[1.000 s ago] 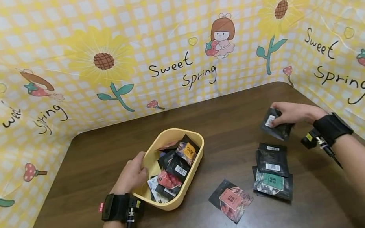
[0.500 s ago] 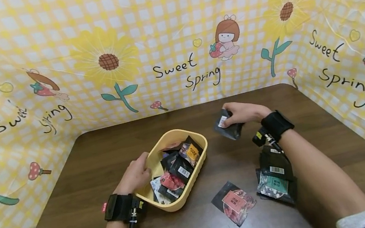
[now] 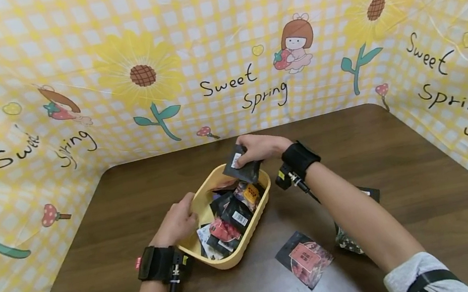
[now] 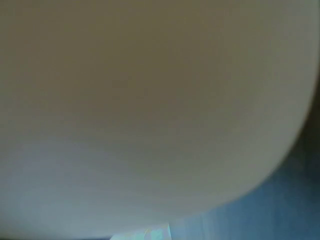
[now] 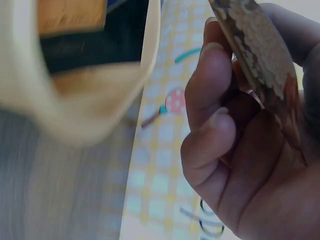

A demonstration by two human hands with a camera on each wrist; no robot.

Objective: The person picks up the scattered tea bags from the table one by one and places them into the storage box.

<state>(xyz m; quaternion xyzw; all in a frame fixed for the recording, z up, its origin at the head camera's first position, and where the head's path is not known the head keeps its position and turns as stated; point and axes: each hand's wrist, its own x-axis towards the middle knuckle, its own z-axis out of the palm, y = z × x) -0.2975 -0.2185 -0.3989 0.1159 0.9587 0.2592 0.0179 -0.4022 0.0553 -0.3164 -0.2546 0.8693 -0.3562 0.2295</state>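
A yellow plastic basket (image 3: 221,264) stands on the brown table, with several small flat packets (image 3: 235,214) jumbled inside. My left hand (image 3: 177,221) grips its left rim, fingers curled over the edge. Above the basket's far right end, my right hand (image 3: 258,147) pinches a black packet (image 3: 234,169) whose barcode label faces up. From the right wrist, the same packet (image 5: 262,55) appears edge-on between thumb and fingers, showing a printed brown side, with the basket's blurred rim (image 5: 115,110) beside it. A pale blurred surface fills most of the left wrist view.
A packet with a red label (image 3: 305,258) lies on the table right of the basket. Farther right, a pile of packets (image 3: 348,244) is largely hidden behind my right forearm. A yellow checked cloth (image 3: 206,28) hangs behind the table and along its sides.
My right hand has carried the black packet leftward, from beyond the pile at right to over the basket. My left hand keeps its hold on the rim.
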